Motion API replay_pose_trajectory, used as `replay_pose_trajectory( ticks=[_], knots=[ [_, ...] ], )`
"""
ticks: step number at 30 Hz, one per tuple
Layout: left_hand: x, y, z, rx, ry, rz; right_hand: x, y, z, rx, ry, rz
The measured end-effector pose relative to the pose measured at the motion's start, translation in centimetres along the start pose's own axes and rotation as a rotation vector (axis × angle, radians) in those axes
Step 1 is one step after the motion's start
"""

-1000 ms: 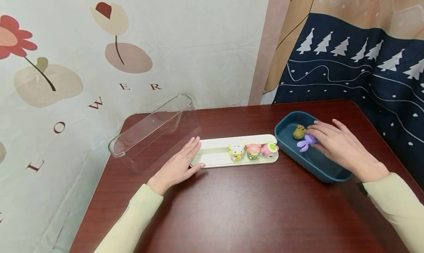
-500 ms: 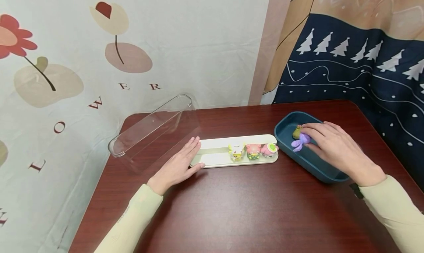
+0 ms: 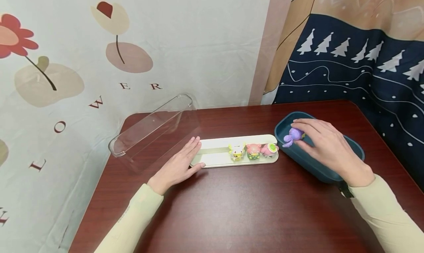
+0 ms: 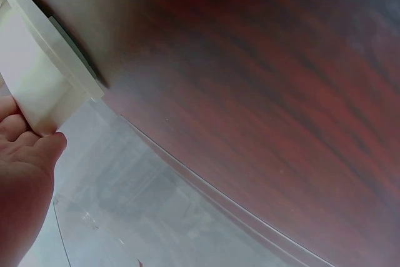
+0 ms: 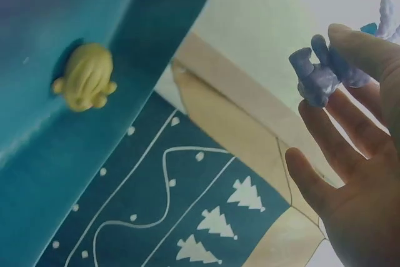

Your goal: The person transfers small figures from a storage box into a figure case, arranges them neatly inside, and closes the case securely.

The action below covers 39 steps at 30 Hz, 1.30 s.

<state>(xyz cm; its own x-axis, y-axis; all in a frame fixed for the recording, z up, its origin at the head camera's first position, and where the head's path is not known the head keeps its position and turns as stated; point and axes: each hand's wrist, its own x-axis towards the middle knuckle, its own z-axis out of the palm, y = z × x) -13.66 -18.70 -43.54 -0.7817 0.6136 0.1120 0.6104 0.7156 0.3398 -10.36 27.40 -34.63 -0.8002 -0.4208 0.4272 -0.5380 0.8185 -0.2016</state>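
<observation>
A purple long-eared figurine (image 3: 294,136) is pinched between the thumb and fingers of my right hand (image 3: 326,146), over the left part of the blue tub (image 3: 311,167). In the right wrist view the purple figurine (image 5: 322,73) hangs from the fingertips, while an olive-yellow figurine (image 5: 86,78) lies in the tub. My left hand (image 3: 177,167) rests with straight fingers on the left end of a long cream tray (image 3: 215,160). At that tray's right end sit a yellow-and-white figurine (image 3: 236,152), a pink-and-green one (image 3: 253,151) and a pink one with a green round patch (image 3: 269,150).
A clear plastic cover (image 3: 155,129) lies at the back left, behind my left hand. All of this is on a dark red wooden table (image 3: 232,205). Printed cloth (image 3: 205,50) hangs along the back and the sides.
My right hand has taken hold of the purple figurine and moved left with it, toward the tub's left rim. The left hand and the tray have stayed put.
</observation>
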Motion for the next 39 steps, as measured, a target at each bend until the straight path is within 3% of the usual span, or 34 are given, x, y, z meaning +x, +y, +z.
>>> replay_pose_trajectory(
  ticks=[10, 19, 29, 39],
  knots=[
    [0.1, 0.1, -0.2, -0.004, 0.001, 0.003, 1.1, -1.9, 0.2, 0.207, 0.071, 0.039],
    [0.0, 0.1, -0.1, -0.009, -0.001, 0.003, 1.8, -3.3, 0.1, 0.42, 0.038, 0.153],
    [0.1, 0.1, -0.1, -0.005, 0.002, 0.009, 2.4, -4.3, 0.8, 0.672, -0.007, 0.213],
    [0.0, 0.2, -0.2, -0.003, 0.013, 0.016, 2.7, -4.9, 1.5, 0.744, 0.0, 0.268]
  ],
)
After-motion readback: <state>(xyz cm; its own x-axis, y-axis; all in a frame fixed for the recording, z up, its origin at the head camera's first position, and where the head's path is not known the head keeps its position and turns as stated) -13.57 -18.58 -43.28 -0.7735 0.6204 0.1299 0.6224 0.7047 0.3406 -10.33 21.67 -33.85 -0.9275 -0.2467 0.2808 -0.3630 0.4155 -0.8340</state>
